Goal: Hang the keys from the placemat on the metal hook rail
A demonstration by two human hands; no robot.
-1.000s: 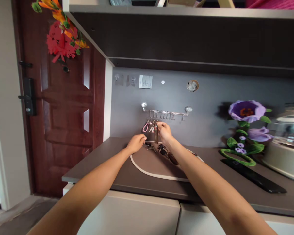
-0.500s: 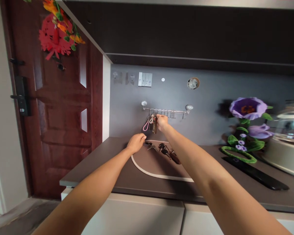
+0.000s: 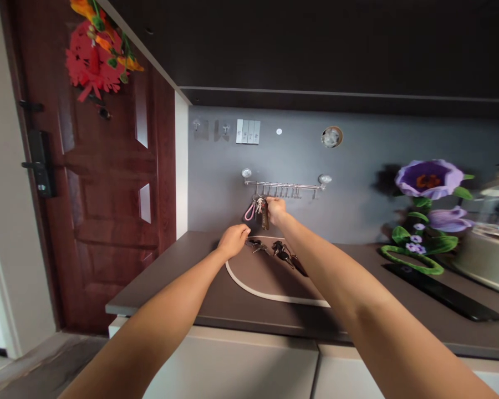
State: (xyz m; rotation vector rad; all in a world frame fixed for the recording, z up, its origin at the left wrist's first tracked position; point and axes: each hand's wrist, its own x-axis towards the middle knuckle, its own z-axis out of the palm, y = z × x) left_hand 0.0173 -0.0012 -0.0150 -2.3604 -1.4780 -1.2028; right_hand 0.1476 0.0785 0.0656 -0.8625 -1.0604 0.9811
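Mat: a brown mat with a pale rim (image 3: pixel 270 299) is lying on the counter (image 3: pixel 162 271), bearing a silver key bunch (image 3: pixel 259 247) and a black key bunch (image 3: pixel 281 253).
Left hand: our left hand (image 3: pixel 234 240) is hovering beside the silver key bunch, its fingers curling inward; we cannot tell whether they are pinching anything.
Right hand: our right hand (image 3: pixel 276 209) is gripping the top of a brown strap fob (image 3: pixel 265 217) between thumb and fingers, and is the nearer hand to the hooks.
Strap fob: it is hanging just left of and below the right fingertips, its long axis running nearly upright; small keys (image 3: pixel 259 205) are dangling just left of it.
Pink loop: a pink wrist loop (image 3: pixel 250 211) is hanging left of those keys.
Hook rail: a metal hook rail (image 3: pixel 285 185) is running sideways just above the right fingers; we cannot tell whether the fob's ring is touching a hook.
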